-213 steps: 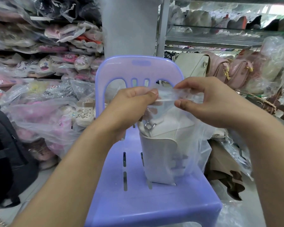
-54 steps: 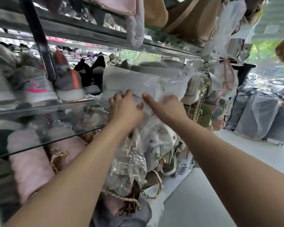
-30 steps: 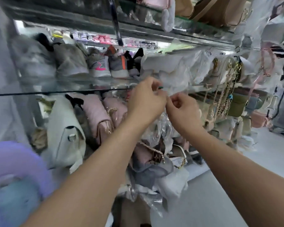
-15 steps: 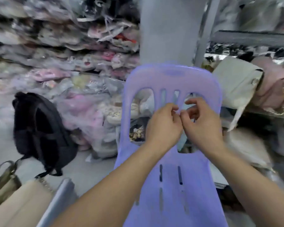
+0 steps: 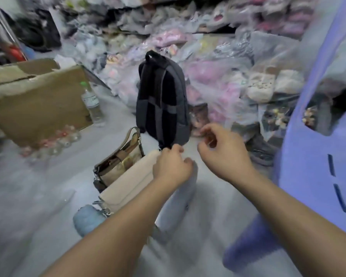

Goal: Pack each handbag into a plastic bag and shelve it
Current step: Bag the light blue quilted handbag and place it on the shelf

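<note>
Beige handbag under left hand, right hand loosely curled

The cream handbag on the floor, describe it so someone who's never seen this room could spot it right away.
Find the black backpack standing upright on the floor. Just in front of it two handbags lean together; the cream handbag is the nearer one, under the left hand. Unlike the brown patterned handbag behind it, it is plain, with a fluffy blue pom-pom clipped on.

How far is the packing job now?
Done: nothing shown here. In hand: left hand reaches onto the beige handbag on the floor; right hand hovers empty. Left: this bag and the brown handbag behind it have no plastic bag yet.
</note>
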`<state>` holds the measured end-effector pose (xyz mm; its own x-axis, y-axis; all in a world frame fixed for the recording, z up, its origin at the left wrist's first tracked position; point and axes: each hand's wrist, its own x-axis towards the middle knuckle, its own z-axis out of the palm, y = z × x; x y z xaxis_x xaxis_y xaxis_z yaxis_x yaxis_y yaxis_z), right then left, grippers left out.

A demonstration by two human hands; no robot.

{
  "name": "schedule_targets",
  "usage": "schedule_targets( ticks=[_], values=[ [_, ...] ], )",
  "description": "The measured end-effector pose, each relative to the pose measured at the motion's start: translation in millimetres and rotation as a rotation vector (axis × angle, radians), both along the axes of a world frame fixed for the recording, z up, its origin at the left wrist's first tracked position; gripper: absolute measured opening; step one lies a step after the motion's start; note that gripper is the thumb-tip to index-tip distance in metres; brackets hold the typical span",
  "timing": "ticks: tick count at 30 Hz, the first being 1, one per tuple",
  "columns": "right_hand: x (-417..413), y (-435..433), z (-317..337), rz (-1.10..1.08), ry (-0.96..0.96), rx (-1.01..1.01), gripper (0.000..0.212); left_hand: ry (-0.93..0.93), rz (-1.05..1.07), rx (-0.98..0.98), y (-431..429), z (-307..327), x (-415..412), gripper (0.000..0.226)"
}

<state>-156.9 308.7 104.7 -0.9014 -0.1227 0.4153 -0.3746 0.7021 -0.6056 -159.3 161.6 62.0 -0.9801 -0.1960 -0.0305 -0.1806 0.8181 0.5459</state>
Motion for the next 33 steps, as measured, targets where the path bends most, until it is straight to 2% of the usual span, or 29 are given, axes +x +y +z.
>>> schedule_targets(
  ticks=[2,4,6,11,13,15,16,18,20,22,23,27,29,31,33],
  values=[
    [5.2,-20.5,-28.2,0.044,-0.125,0.043,0.021,-0.228,0.006,-0.097,-24.4,-25.4,5.2,0.056],
    [10.0,-37.4,-54.3,0.084,-0.232,0.065,0.021,-0.305,0.033,-0.138,-44.7,-43.7,8.4,0.058],
    [13.0,-54.5,-75.5,0.137,-0.29,0.094,0.022,-0.259,0.095,-0.145,-64.4,-57.6,12.8,0.051],
    [19.8,-113.3,-105.1,0.268,-0.365,0.115,0.019,0.123,0.259,-0.238,-124.6,-77.3,42.3,0.023],
    [27.5,-135.9,-114.7,0.321,-0.371,0.139,0.02,0.219,0.341,-0.27,-153.1,-85.8,60.5,0.017],
    [38.4,-156.7,-125.0,0.433,-0.385,0.179,0.022,0.177,0.459,-0.308,-180.3,-97.4,79.4,0.02],
    [44.6,-166.4,-130.6,0.503,-0.399,0.21,0.023,0.084,0.534,-0.301,-192.3,-104.5,87.9,0.028],
    [56.8,-182.1,-142.9,0.626,-0.433,0.296,0.029,-0.204,0.678,-0.164,-209.8,-118.6,102.7,0.049],
    [66.6,-192.0,-156.3,0.702,-0.456,0.405,0.047,-0.423,0.768,0.131,-216.4,-126.3,112.5,0.068],
    [74.6,-197.7,-167.2,0.731,-0.47,0.499,0.062,-0.481,0.801,0.43,-212.4,-123.2,115.5,0.077],
    [77.9,-200.0,-171.9,0.733,-0.464,0.529,0.065,-0.474,0.797,0.514,-209.6,-120.9,114.4,0.08],
    [83.3,-207.1,-182.3,0.715,-0.455,0.553,0.071,-0.433,0.814,0.613,-207.8,-120.7,102.3,0.098],
    [83.4,-208.1,-183.1,0.718,-0.463,0.563,0.074,-0.442,0.837,0.604,-205.9,-117.0,101.2,0.09],
    [86.0,-209.7,-182.1,0.735,-0.473,0.591,0.077,-0.479,0.856,0.584,-204.7,-114.3,102.6,0.07],
    [90.2,-210.9,-180.3,0.741,-0.489,0.599,0.081,-0.479,0.901,0.574,-206.4,-112.8,104.4,0.071]
  ],
)
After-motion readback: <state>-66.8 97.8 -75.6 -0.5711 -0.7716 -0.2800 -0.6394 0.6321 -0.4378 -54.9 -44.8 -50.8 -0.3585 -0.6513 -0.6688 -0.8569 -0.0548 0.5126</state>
